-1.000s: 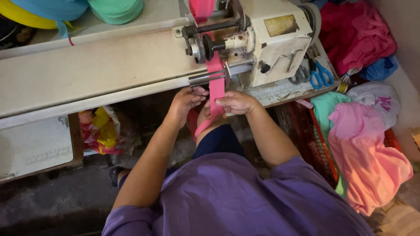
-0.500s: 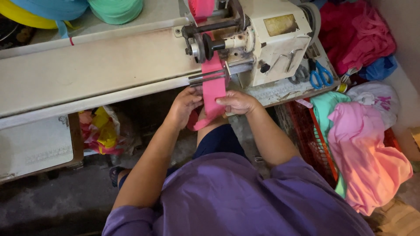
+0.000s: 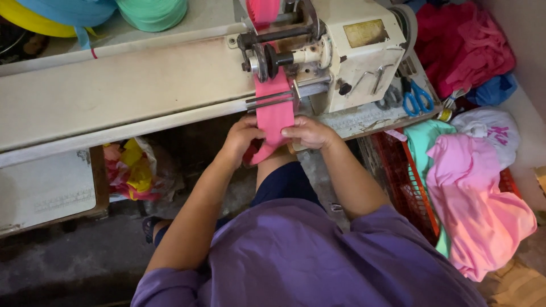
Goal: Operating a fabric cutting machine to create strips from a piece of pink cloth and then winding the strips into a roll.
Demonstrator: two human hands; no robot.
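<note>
A pink fabric strip [image 3: 274, 113] hangs down from the rollers of a cream-coloured machine [image 3: 341, 51] at the table's front edge. My left hand [image 3: 242, 138] grips the strip's left edge just below the guide bars. My right hand [image 3: 307, 132] pinches its right edge at the same height. The strip's lower end curls under between my two hands. More pink fabric [image 3: 263, 10] feeds in from above the machine.
Blue-handled scissors [image 3: 418, 98] lie on the machine's base at right. A red crate [image 3: 401, 176] holds pink and green garments [image 3: 478, 204]. Rolls of green [image 3: 152, 11], blue and yellow tape sit on the long table [image 3: 114, 96]. A bag of scraps [image 3: 131, 170] lies underneath.
The pink strip looks wider across the guide bars than a second ago. Both hands have stayed on it at the table's edge, shifting only slightly.
</note>
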